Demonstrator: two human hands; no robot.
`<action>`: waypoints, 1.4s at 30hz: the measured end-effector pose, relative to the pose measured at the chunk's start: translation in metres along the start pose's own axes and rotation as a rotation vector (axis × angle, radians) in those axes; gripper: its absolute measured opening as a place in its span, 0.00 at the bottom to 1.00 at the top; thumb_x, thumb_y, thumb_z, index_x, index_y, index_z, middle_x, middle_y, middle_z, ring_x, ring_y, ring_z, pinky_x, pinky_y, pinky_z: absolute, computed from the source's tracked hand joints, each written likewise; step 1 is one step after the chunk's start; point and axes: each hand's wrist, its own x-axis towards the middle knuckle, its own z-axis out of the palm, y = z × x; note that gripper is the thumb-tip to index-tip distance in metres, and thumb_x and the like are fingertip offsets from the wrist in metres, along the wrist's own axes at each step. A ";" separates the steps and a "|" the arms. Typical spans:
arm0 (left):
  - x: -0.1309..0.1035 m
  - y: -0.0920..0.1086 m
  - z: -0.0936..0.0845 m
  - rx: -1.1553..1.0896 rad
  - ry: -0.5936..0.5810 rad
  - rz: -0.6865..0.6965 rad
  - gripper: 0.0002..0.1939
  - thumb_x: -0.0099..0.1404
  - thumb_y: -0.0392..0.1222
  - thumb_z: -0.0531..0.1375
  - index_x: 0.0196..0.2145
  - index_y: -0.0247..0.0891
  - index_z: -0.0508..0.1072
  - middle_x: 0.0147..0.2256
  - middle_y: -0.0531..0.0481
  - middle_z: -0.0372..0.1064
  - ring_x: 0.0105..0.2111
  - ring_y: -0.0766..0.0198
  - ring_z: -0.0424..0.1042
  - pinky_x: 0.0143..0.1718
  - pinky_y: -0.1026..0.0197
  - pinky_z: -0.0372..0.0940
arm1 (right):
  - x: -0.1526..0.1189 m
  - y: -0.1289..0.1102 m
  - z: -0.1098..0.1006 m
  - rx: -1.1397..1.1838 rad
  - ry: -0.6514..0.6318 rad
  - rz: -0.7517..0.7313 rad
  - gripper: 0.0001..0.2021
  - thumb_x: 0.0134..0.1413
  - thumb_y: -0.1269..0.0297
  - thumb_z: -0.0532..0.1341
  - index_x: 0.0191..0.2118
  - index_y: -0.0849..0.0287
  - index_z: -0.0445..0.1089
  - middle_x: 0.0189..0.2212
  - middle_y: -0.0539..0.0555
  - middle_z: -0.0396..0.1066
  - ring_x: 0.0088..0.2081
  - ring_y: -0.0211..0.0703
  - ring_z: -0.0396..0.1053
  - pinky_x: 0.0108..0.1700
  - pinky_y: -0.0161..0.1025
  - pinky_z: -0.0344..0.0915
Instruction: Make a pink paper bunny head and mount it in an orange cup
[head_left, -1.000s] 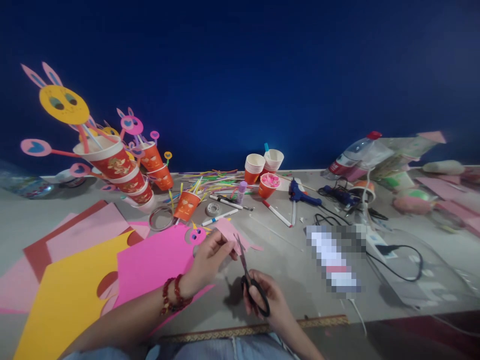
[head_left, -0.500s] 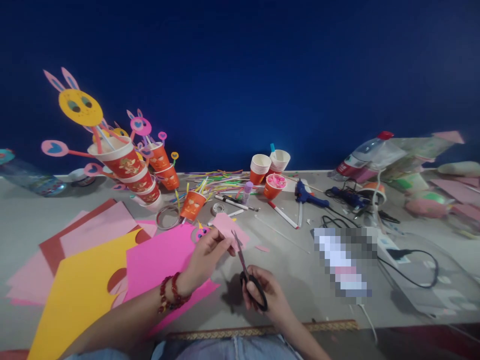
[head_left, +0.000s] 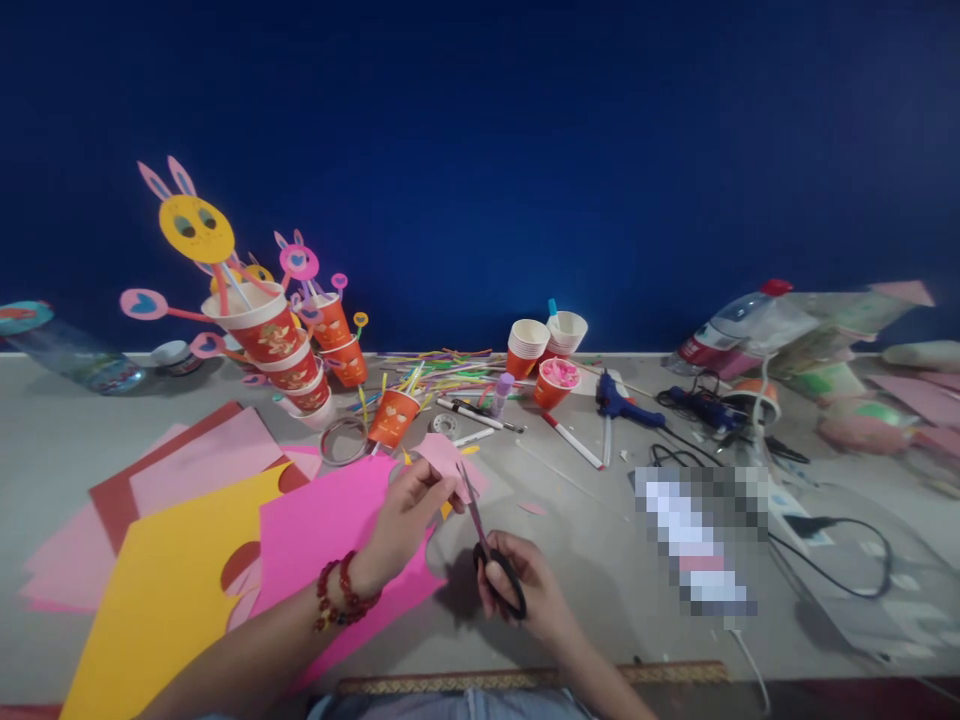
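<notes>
The left hand (head_left: 409,520) pinches a small pale pink paper piece (head_left: 444,455) between thumb and fingers, holding it just above the grey surface (head_left: 585,560). The right hand (head_left: 525,595) has its fingers clenched through the black loops of a pair of scissors (head_left: 487,550), whose blades point up and away into the lower edge of the paper piece. A red bead bracelet (head_left: 341,595) circles the left wrist. Under the left forearm lie a bright pink sheet (head_left: 322,530) and, left of it, a yellow sheet (head_left: 157,600) with curved cut-outs, both overlapping paler pink and red sheets. Farther back stand stacked orange paper cups (head_left: 289,350) topped with a yellow bunny face (head_left: 196,228) on a straw, a scatter of coloured straws (head_left: 435,365), a blue glue gun (head_left: 619,400), and a red-capped marker (head_left: 574,442). A plastic bottle (head_left: 739,325) lies on its side at the right, near tangled black cables (head_left: 832,530).
</notes>
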 end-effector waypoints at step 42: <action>-0.001 0.003 0.006 -0.043 -0.123 -0.023 0.12 0.68 0.47 0.60 0.32 0.35 0.74 0.32 0.47 0.73 0.32 0.63 0.72 0.37 0.61 0.66 | -0.013 0.008 -0.011 -0.069 0.023 0.041 0.31 0.42 0.30 0.63 0.24 0.55 0.56 0.12 0.43 0.61 0.12 0.29 0.51 0.17 0.30 0.46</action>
